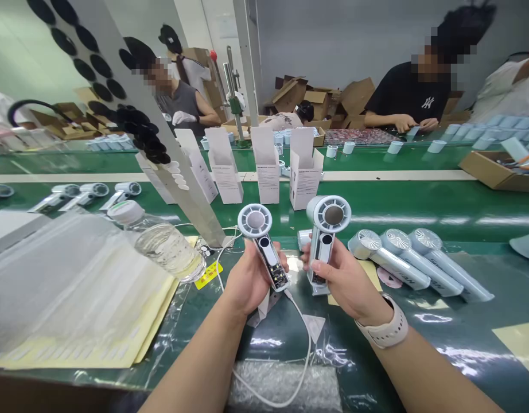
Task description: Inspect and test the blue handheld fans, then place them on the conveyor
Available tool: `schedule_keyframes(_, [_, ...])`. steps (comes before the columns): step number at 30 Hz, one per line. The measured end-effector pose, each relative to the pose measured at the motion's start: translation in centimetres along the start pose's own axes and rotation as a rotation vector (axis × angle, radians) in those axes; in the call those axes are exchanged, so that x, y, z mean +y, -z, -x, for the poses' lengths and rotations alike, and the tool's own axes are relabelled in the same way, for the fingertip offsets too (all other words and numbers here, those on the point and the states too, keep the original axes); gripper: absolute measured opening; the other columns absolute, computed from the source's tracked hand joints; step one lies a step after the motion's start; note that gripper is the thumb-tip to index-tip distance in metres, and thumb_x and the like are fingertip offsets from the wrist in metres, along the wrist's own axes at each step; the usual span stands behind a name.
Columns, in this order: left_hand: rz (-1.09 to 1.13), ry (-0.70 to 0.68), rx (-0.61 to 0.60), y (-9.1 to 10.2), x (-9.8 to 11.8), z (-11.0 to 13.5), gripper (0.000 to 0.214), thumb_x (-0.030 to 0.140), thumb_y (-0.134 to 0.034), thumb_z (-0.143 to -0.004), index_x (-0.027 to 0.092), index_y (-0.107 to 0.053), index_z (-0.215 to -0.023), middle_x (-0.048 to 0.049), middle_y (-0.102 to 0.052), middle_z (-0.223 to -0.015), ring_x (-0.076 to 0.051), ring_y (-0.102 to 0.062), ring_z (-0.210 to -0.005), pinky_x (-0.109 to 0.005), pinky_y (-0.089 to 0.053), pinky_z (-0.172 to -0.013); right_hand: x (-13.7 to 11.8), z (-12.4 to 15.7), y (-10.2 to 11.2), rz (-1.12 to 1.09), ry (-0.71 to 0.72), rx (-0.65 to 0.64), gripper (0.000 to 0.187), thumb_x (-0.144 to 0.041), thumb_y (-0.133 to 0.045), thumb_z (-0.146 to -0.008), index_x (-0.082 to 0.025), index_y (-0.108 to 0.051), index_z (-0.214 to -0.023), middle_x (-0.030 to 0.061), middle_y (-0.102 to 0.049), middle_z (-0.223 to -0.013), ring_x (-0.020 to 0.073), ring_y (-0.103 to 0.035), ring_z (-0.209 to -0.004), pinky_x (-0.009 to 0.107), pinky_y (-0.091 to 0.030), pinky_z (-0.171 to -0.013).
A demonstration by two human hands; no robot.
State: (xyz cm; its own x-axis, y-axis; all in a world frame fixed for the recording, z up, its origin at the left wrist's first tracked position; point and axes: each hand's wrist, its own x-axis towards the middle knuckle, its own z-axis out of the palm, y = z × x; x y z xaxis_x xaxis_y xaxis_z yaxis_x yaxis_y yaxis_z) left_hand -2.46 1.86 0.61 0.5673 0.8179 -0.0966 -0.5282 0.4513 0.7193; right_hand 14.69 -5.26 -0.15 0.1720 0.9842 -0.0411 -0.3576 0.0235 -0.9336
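My left hand [247, 278] is wrapped round a light-blue handheld fan [268, 252], tilted, its front grille facing me. A white cable [305, 321] runs from the lower end of its handle, where small lights glow on a dark panel. In my right hand [346, 278] is a second handheld fan [323, 238] of the same kind, held upright with my thumb across the handle. Its lower end is close to the table, but I cannot tell whether it touches. Just right of this hand, several wrapped fans [397, 264] lie side by side.
Open white boxes [264, 178] stand behind my hands, by a slanted post [178, 172] bearing black discs. To the left are a clear bottle [170, 252] and yellow-backed sheets [156, 321]. A bubble-wrap piece [286, 384] lies in front. Co-workers sit across the green belt [397, 198].
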Motion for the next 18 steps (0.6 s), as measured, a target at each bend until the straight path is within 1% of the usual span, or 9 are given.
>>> schedule_keyframes(2, [0.012, -0.022, 0.018, 0.04, -0.16, 0.09, 0.036, 0.039, -0.082, -0.072, 0.02, -0.063, -0.097, -0.0003, -0.063, -0.082, -0.015, -0.061, -0.071, -0.029, -0.051, -0.067, 0.24, -0.07, -0.14, 0.005, -0.02, 0.026, 0.037, -0.032, -0.083, -0.07, -0.026, -0.061, -0.099, 0.0008, -0.066, -0.101, 0.0192, -0.062, -0.092, 0.036, -0.05, -0.083])
schedule_keyframes(4, [-0.022, -0.055, 0.035, 0.07, -0.3, 0.13, 0.045, 0.022, -0.084, -0.065, 0.021, -0.06, -0.103, 0.0007, -0.062, -0.086, -0.015, -0.061, -0.072, -0.028, -0.05, -0.067, 0.39, -0.04, -0.28, 0.008, -0.029, 0.04, 0.034, -0.031, -0.082, -0.071, -0.025, -0.061, -0.097, 0.0004, -0.066, -0.1, 0.0178, -0.062, -0.088, 0.034, -0.05, -0.081])
schedule_keyframes(5, [-0.045, -0.065, 0.042, 0.07, -0.36, 0.12, 0.048, 0.018, -0.082, -0.062, 0.021, -0.059, -0.104, 0.001, -0.062, -0.087, -0.014, -0.061, -0.072, -0.027, -0.049, -0.066, 0.43, 0.02, -0.35, -0.001, -0.032, 0.04, 0.032, -0.032, -0.08, -0.072, -0.025, -0.061, -0.097, 0.0003, -0.065, -0.099, 0.0175, -0.062, -0.086, 0.034, -0.05, -0.08])
schedule_keyframes(8, [-0.098, -0.091, 0.06, 0.0, -0.48, 0.09, 0.047, 0.015, -0.077, -0.061, 0.02, -0.058, -0.103, 0.002, -0.06, -0.087, -0.012, -0.06, -0.065, -0.025, -0.047, -0.06, 0.42, 0.24, -0.49, -0.03, -0.036, 0.001, 0.026, -0.034, -0.073, -0.078, -0.025, -0.059, -0.098, 0.0004, -0.064, -0.097, 0.0176, -0.062, -0.084, 0.035, -0.051, -0.078])
schedule_keyframes(11, [-0.126, -0.121, 0.017, -0.15, -0.52, 0.23, 0.049, 0.016, -0.075, -0.062, 0.02, -0.058, -0.107, 0.0022, -0.059, -0.087, -0.011, -0.059, -0.064, -0.026, -0.047, -0.06, 0.35, 0.48, -0.57, 0.004, -0.017, -0.081, 0.021, -0.034, -0.067, -0.084, -0.025, -0.058, -0.101, 0.0013, -0.062, -0.096, 0.0186, -0.061, -0.084, 0.035, -0.051, -0.076])
schedule_keyframes(14, [-0.148, -0.127, -0.043, -0.25, -0.52, 0.49, 0.046, 0.018, -0.076, -0.065, 0.021, -0.058, -0.108, 0.0021, -0.059, -0.086, -0.012, -0.06, -0.065, -0.027, -0.048, -0.061, 0.35, 0.64, -0.65, 0.033, -0.007, -0.13, 0.024, -0.032, -0.067, -0.084, -0.026, -0.057, -0.105, 0.0017, -0.062, -0.098, 0.0191, -0.062, -0.085, 0.037, -0.051, -0.078])
schedule_keyframes(18, [-0.164, -0.101, -0.085, -0.18, -0.47, 0.72, 0.043, 0.021, -0.076, -0.068, 0.021, -0.058, -0.108, 0.0024, -0.059, -0.084, -0.012, -0.059, -0.063, -0.027, -0.049, -0.06, 0.43, 0.69, -0.79, 0.014, -0.032, -0.139, 0.029, -0.028, -0.067, -0.084, -0.027, -0.055, -0.111, 0.0005, -0.062, -0.098, 0.0177, -0.061, -0.085, 0.036, -0.05, -0.081])
